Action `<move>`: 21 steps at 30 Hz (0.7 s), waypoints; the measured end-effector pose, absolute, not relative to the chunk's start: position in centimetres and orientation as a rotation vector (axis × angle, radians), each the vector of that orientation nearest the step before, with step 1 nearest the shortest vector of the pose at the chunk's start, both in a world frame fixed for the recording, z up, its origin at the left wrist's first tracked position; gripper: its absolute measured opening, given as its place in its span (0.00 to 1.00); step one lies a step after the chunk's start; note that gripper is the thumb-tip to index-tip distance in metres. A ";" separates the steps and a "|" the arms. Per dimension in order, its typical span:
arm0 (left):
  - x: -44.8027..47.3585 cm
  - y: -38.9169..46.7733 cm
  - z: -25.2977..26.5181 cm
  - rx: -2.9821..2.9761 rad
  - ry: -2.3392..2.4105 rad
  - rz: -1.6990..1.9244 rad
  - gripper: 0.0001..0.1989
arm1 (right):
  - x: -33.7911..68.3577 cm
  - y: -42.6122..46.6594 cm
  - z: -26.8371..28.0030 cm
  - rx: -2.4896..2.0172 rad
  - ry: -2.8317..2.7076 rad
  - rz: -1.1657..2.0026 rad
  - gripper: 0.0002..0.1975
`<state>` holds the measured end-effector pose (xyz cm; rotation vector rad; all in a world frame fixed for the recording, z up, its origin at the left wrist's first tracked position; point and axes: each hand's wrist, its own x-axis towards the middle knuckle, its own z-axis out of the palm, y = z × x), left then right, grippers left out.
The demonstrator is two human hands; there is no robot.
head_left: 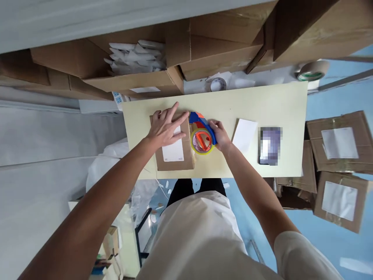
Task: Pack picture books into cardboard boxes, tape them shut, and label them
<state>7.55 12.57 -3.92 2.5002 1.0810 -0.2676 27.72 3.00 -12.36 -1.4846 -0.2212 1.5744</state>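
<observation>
Currently | tape dispenser [214, 133] at box [188, 152] edge | tabletop [233, 105] strip behind

On the counter [241, 103], I'm seeing a carton [171, 153] lying near the left edge, close to the near edge, with the tape dispenser [201, 140] sitting at its right side. Farther right, a sheet [245, 134] is lying between dispenser and phone [270, 146], which is resting toward the right edge. Behind the far edge, a box [151, 83] is holding packets [136, 57], left of a tape roll [218, 84].
</observation>
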 end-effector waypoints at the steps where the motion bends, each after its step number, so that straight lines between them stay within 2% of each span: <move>1: 7.6 12.5 -3.9 2.495 1.078 -0.283 0.38 | 27.6 2.8 -12.4 -1.520 -0.265 1.500 0.16; 3: 7.6 12.5 -3.9 2.492 1.095 -0.318 0.39 | 27.6 2.2 -12.5 -1.517 -0.395 1.455 0.18; 6: 7.8 12.5 -3.6 2.508 1.143 -0.370 0.39 | 28.3 1.0 -12.2 -1.408 -0.607 1.563 0.22; 9: 8.1 12.3 -3.2 2.539 1.163 -0.426 0.39 | 28.8 -0.2 -11.9 -1.312 -0.766 1.683 0.39; 11: 8.2 12.1 -3.0 2.558 1.164 -0.468 0.40 | 28.9 -0.7 -11.6 -1.301 -0.795 1.707 0.46; 16: 7.9 12.0 -3.5 2.600 1.167 -0.522 0.43 | 29.4 -3.5 -10.7 -1.321 -0.833 1.679 0.43; 21: 7.3 11.7 -4.5 2.588 1.194 -0.481 0.43 | 28.4 -13.2 -10.7 -1.336 -0.845 1.667 0.45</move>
